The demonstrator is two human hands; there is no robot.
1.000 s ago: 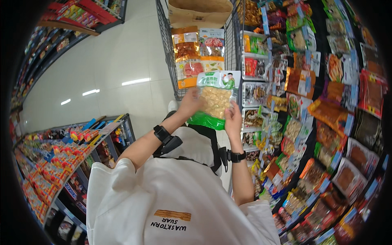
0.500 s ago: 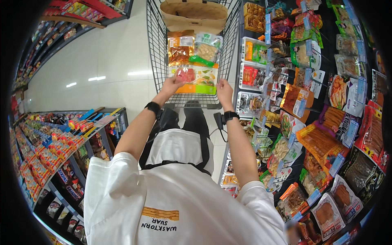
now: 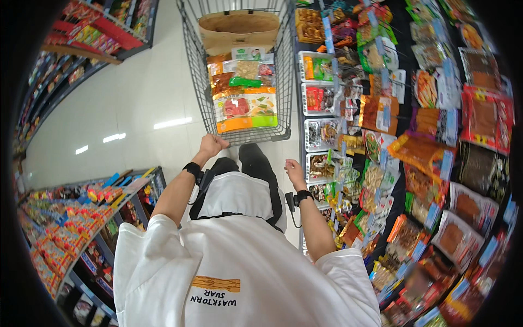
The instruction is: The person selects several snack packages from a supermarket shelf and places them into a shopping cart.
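My left hand (image 3: 214, 145) is closed on the near left corner of the wire shopping cart (image 3: 286, 132). My right hand (image 3: 295, 171) hangs between the cart and the shelf on the right, fingers loosely bent and apart, with nothing in it. At the cart's near end lie two flat food packets side by side, one with an orange lower band (image 3: 234, 113) and one with a green lower band (image 3: 263, 111). Beyond them are a brown-gold packet (image 3: 220, 82) and a clear packet of pale food with a green edge (image 3: 247, 71). A brown paper bag (image 3: 239, 41) stands open behind these.
A long display of packaged foods (image 3: 381, 158) runs close along my right side, with white trays (image 3: 318, 98) at its edge. To the left stands a snack shelf (image 3: 71, 218); another shelf (image 3: 92, 38) is farther off. Pale tiled floor (image 3: 141, 98) lies between them and the cart.
My left hand has left the packets and come back to the cart's near corner. The right hand has drawn back away from the cart. The packets now lie in the cart untouched.
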